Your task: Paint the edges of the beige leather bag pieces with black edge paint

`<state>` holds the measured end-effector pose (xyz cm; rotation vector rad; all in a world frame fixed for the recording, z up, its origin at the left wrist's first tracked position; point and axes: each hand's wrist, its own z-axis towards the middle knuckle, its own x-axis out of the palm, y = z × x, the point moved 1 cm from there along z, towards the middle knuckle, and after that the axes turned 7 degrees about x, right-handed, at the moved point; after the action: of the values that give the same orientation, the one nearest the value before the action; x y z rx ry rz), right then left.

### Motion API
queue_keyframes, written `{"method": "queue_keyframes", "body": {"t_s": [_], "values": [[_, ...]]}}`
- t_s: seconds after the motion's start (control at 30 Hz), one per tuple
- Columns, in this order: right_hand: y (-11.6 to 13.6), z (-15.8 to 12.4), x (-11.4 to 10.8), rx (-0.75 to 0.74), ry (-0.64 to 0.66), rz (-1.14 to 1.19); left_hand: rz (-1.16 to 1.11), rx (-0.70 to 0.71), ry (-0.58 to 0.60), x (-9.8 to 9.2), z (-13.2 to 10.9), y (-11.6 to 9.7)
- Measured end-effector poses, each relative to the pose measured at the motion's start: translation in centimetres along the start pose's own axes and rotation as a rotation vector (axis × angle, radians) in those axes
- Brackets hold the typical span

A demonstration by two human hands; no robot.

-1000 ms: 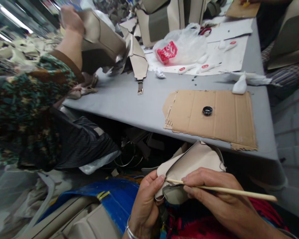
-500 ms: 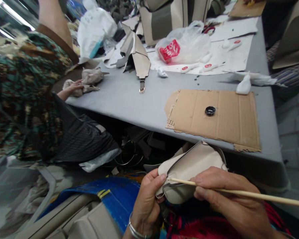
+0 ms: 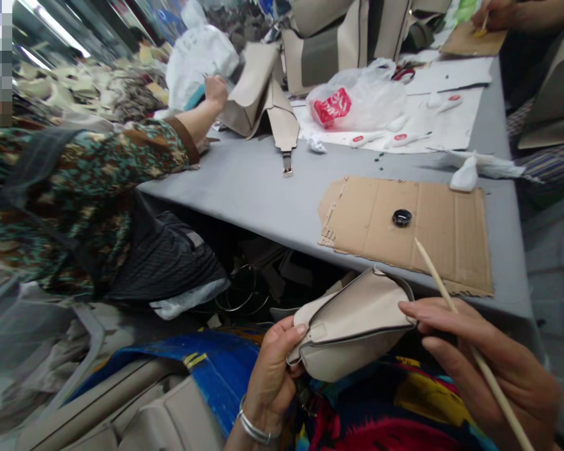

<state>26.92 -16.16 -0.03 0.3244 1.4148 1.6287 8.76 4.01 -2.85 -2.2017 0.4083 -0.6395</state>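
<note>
My left hand (image 3: 275, 366) grips the left end of a small beige leather bag (image 3: 352, 313) with dark piped edges, its thumb on top near a small tab. The bag lies tilted over my lap, below the table edge. In my right hand (image 3: 493, 357) is a thin pointed wooden stick (image 3: 433, 270), its tip raised clear of the bag and toward the table. Fingertips of that hand are at the bag's right end; I cannot tell if they press on it. A small black round dish (image 3: 402, 218) with dark, shiny contents sits beyond on a cardboard sheet (image 3: 357, 216).
The grey table (image 3: 244, 191) holds a plastic bag (image 3: 371, 94), a white bottle (image 3: 465, 174), a strap with buckle (image 3: 287, 164) and beige bags (image 3: 326, 50). At left a co-worker's arm (image 3: 197, 122) reaches over. A blue bin (image 3: 211, 382) with beige pieces stands lower left.
The stick's tip has left the bag's left end, and my right hand has moved right with the stick turned upward. At left, the co-worker's arm now reaches toward the beige bags.
</note>
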Motion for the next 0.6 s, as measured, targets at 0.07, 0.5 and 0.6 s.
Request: {"method": "queue_keyframes", "body": {"t_s": [0.07,0.5,0.6], "values": [[-1.1,0.2,0.1,-0.052,0.023,-0.060,0.000,0.002,0.023,-0.1,0.0,0.0],[-3.3,0.1,1.3,-0.168,0.115,-0.159,0.007,0.024,0.004,-0.5,0.2,0.1],[-3.4,0.1,1.3,-0.161,0.121,-0.149,0.007,0.024,-0.004,-0.6,0.3,0.1]]}}
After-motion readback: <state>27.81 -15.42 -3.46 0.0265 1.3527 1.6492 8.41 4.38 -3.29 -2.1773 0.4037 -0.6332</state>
